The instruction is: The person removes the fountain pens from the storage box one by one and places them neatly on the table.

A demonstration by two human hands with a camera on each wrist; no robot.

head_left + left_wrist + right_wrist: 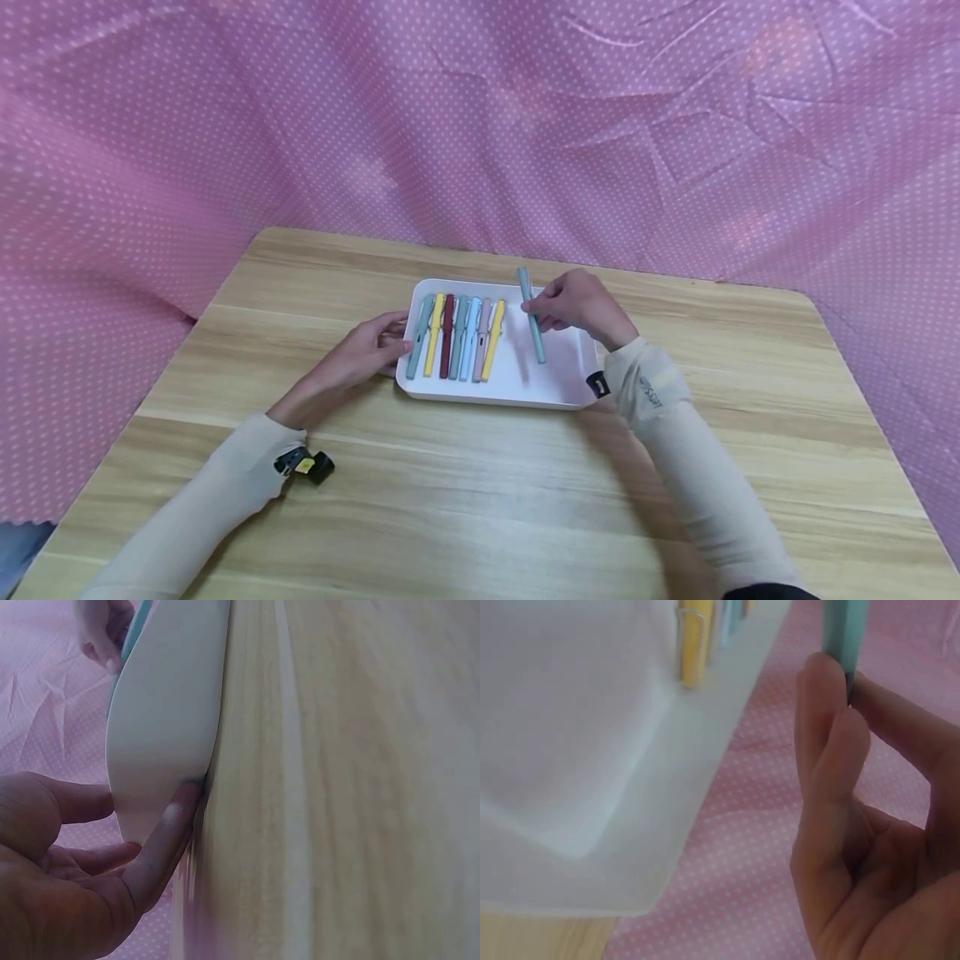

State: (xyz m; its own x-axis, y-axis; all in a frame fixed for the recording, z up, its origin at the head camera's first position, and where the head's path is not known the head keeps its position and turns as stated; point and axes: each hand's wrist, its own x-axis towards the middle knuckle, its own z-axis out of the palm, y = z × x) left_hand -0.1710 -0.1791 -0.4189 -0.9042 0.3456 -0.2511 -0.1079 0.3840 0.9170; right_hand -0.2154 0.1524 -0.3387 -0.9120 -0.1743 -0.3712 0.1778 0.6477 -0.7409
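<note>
No legible txt; lettering on R sleeve too sm.

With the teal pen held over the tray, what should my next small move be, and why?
Probably ease the right grip left and down, laying the teal pen beside the rightmost yellow pen: the pen is pinched above the tray, bare floor lies right of that yellow pen, and the left grip holds the tray's left side.

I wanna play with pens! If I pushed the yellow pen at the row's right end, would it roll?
That yellow pen might roll a little, being slim, but its clip could stop it. It's probably stiff; it looks straight.
</note>
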